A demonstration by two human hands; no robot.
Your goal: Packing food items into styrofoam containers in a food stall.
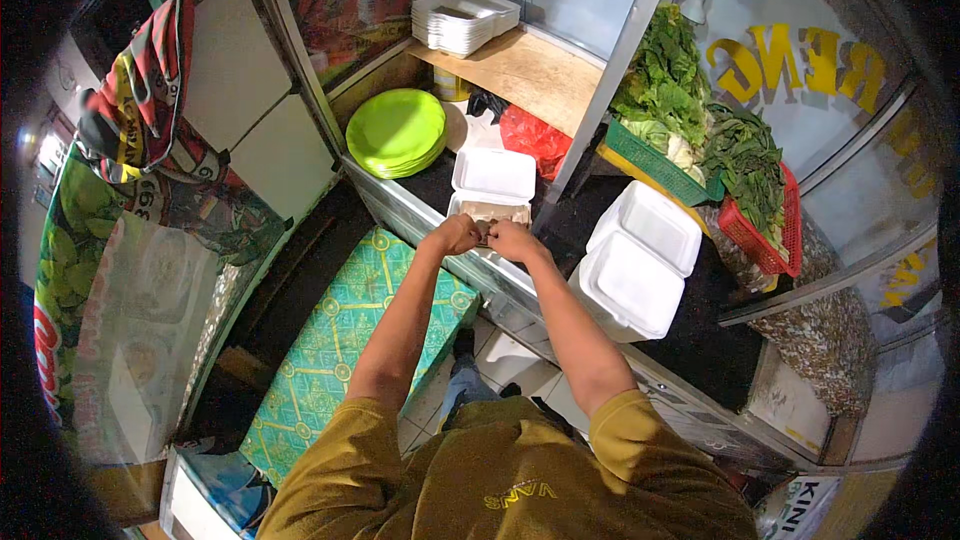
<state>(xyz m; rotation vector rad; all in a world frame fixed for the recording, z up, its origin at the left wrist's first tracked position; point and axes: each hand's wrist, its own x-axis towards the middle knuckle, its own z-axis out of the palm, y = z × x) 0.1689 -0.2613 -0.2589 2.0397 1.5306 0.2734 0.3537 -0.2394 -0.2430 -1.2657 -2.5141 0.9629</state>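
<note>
A white foam takeaway box (494,174) lies with its lid raised at the front edge of the counter, straight before me. Brown paper (501,211) lines its lower half. My left hand (454,235) pinches the paper's near edge from the left, and my right hand (516,241) pinches it from the right, close beside the other hand. The fingers partly hide the paper and the box's front rim. Something small and darker shows between the fingertips, too covered to name.
Green plates (396,132) are stacked left of the box. A red plastic bag (534,139) lies behind it, under a wooden shelf (517,71) bearing stacked foam boxes (457,21). More open foam boxes (637,281) stand right, near green (660,165) and red (761,232) vegetable baskets. A metal post (619,67) rises between.
</note>
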